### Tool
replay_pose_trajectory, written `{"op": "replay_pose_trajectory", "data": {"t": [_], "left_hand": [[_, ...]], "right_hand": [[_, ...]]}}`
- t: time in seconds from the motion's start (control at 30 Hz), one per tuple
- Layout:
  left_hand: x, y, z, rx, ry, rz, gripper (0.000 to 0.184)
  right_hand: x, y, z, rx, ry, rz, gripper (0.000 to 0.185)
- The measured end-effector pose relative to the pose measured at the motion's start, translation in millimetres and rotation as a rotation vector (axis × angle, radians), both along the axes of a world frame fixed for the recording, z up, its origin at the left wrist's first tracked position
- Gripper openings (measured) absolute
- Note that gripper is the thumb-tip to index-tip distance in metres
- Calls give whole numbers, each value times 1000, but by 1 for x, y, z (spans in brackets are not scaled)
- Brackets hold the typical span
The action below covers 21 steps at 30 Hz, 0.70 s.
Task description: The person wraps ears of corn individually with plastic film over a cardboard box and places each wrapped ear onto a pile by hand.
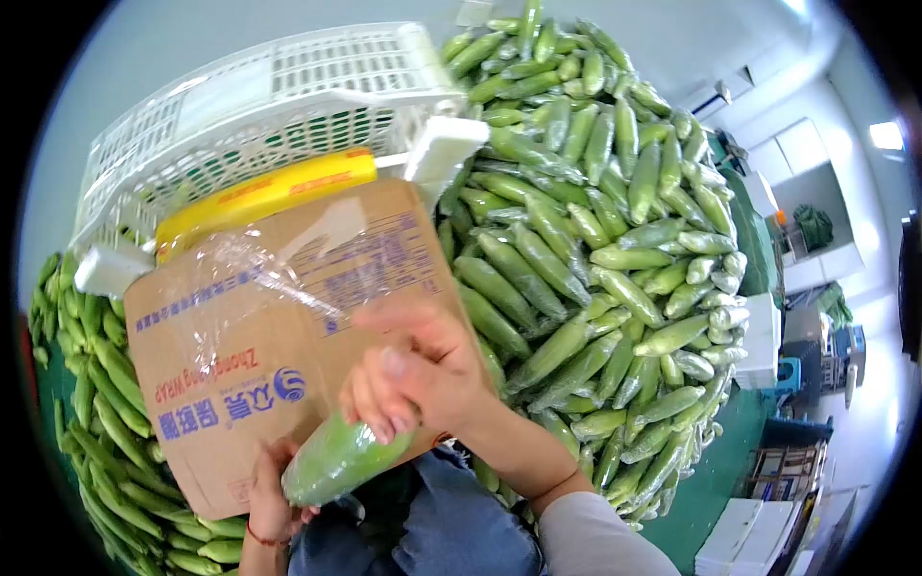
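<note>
A long pale-green gourd (338,463), glossy with clear plastic film, lies slanted above my lap. My left hand (273,492) grips its lower left end, and a thin red band is on that wrist. Over its upper right part, my right hand (408,370) has its fingers curled down against the wrapped surface; the index finger and thumb sit a little above. Behind both hands a brown cardboard box (230,336) with blue and red print stands tilted, with crumpled clear film (230,278) across its upper face.
A yellow roll (269,197) lies behind the cardboard, between white supports. A white slatted crate (279,96) stands beyond. Many film-wrapped gourds (595,259) are heaped on the right; gourds without visible wrapping (110,422) lie on the left. White boxes (744,538) sit on the green floor.
</note>
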<state>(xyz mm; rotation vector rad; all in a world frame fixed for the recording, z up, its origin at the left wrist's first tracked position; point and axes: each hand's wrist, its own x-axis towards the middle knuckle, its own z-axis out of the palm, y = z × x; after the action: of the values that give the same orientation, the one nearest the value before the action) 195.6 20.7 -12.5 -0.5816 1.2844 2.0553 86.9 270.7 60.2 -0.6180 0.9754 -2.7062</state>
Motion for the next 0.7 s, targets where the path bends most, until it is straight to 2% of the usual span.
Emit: {"op": "replay_pose_trajectory", "data": {"t": [0.03, 0.07, 0.13, 0.17, 0.2, 0.27, 0.37, 0.43, 0.47, 0.53, 0.57, 0.6, 0.63, 0.67, 0.7], "left_hand": [[2, 3, 8, -48, 113, -20, 59], [6, 15, 19, -291, 371, -30, 59], [-5, 5, 32, -417, 1123, -291, 70], [-26, 7, 38, -675, 1475, -445, 76], [-40, 20, 44, -726, 1442, -476, 76], [-63, 57, 54, -831, 1379, -531, 75], [-97, 106, 62, -911, 1590, -677, 68], [-91, 101, 60, -971, 1595, -703, 62], [-87, 94, 58, -1001, 1601, -715, 59], [-70, 59, 43, -1090, 1447, -720, 57], [-60, 42, 32, -1141, 1390, -660, 56], [-49, 24, 20, -1186, 1331, -608, 55], [-36, 8, 6, -1229, 1209, -563, 55], [-27, -4, -2, -1241, 1180, -514, 55], [-23, -13, -7, -1258, 1151, -457, 55]], "right_hand": [[0, 8, -2, 20, -21, 19, 43], [-1, 13, -2, -7, -51, -32, 47], [-4, 20, -1, -108, -111, -204, 56], [-6, 19, 2, -185, -144, -319, 59], [3, 10, 6, -221, -191, -451, 67], [40, -25, -28, 39, -241, -517, 64], [47, 6, -51, 102, -505, -606, 50], [48, 72, -55, 43, -750, -646, 40], [44, 118, -62, -59, -763, -711, 36], [20, 201, -28, 237, -723, -1223, 27], [17, 289, -39, 379, -472, -1153, 38], [-3, 346, -14, 305, -433, -1335, 31], [-14, 404, 9, 278, -372, -1461, 37], [-13, 435, 27, 423, -269, -1627, 48], [-15, 486, 25, 232, -338, -1781, 51]]}}
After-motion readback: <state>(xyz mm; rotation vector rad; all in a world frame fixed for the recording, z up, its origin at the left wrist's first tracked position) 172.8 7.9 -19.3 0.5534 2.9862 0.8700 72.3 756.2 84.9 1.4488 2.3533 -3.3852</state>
